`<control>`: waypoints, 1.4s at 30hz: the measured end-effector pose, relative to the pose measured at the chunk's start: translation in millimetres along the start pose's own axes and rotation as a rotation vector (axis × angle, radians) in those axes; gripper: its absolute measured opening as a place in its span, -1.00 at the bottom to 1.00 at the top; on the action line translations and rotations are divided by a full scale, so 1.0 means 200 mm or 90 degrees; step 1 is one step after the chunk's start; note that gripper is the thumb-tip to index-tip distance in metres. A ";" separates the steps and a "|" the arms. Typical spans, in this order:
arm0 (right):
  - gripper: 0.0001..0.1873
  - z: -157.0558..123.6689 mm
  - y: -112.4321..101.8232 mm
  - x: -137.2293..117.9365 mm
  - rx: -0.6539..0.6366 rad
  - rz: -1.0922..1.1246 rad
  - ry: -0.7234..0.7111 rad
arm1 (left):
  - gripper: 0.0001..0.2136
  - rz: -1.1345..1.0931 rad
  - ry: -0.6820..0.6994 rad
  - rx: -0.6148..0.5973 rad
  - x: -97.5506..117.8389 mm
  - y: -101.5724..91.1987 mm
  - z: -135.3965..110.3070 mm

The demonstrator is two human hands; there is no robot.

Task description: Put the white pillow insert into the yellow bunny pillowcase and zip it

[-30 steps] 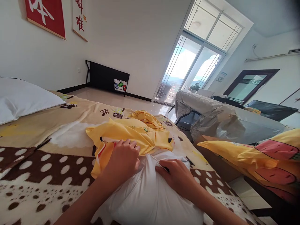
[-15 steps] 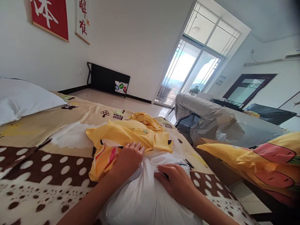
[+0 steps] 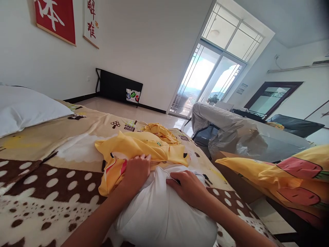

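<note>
A white pillow point(image 3: 167, 216) lies bunched in front of me on the bed, its far end against a crumpled yellow pillowcase point(image 3: 144, 144). Closed fingers of my left hand point(image 3: 138, 171) grip the near edge of the pillowcase, beside the pillow's left side. My right hand point(image 3: 189, 188) is closed on the pillow's far right part, thumb pressed along its piped edge. How far the pillow reaches inside the yellow cloth is hidden. Behind the pillowcase sits another rumpled yellow heap of cloth point(image 3: 161, 132).
The bed carries a brown and cream patterned blanket point(image 3: 31, 202). Another white pillow point(image 3: 31, 108) rests at the left. On the right, a yellow cloth with red fruit prints point(image 3: 272, 175) lies over a cardboard box point(image 3: 236, 178). Beyond stands furniture under plastic sheeting point(image 3: 231, 133).
My left hand has shifted slightly left and away from the pillow's raised fold, onto the yellow edge. My right hand has moved a little left and forward with the white cloth.
</note>
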State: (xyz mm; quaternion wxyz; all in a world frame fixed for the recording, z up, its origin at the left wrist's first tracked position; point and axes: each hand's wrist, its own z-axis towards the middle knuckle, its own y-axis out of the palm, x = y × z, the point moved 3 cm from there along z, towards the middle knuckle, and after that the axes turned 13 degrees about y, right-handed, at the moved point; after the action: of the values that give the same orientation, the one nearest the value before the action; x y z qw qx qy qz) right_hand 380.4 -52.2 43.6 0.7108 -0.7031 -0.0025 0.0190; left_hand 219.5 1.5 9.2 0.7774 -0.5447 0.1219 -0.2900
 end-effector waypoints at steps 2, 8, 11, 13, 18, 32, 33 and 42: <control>-0.67 0.04 -0.03 -0.01 -0.002 0.004 -0.001 | -0.79 0.010 0.005 0.011 -0.01 -0.03 0.00; -0.69 0.20 -0.08 -0.07 -0.046 -0.035 0.019 | -0.81 -0.020 0.014 0.107 -0.03 -0.12 -0.01; -0.69 0.27 -0.09 -0.11 -0.042 -0.052 0.021 | -0.80 -0.181 -0.020 0.147 -0.02 -0.14 -0.02; -0.67 0.30 -0.09 -0.13 -0.015 -0.058 0.032 | -0.79 -0.234 -0.027 0.153 0.00 -0.16 -0.04; -0.69 0.29 -0.07 -0.12 0.034 -0.082 0.107 | -0.73 -0.172 0.052 0.110 0.10 -0.19 -0.07; -0.80 0.17 -0.04 0.00 0.059 -0.121 -0.003 | -0.81 -0.029 0.312 0.031 0.21 -0.27 -0.17; -0.80 0.19 -0.05 0.02 0.065 -0.103 -0.004 | -0.80 -0.036 0.289 0.025 0.19 -0.32 -0.19; -0.80 0.27 -0.06 0.31 0.130 -0.008 0.058 | -0.76 0.013 0.153 -0.262 0.09 -0.32 -0.33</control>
State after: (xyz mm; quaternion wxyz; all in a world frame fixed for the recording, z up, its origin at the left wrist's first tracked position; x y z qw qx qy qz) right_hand 441.6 4.3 54.6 0.7781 -0.6273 0.0272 -0.0176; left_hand 180.8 -76.2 45.9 0.6328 -0.6519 0.2759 -0.3137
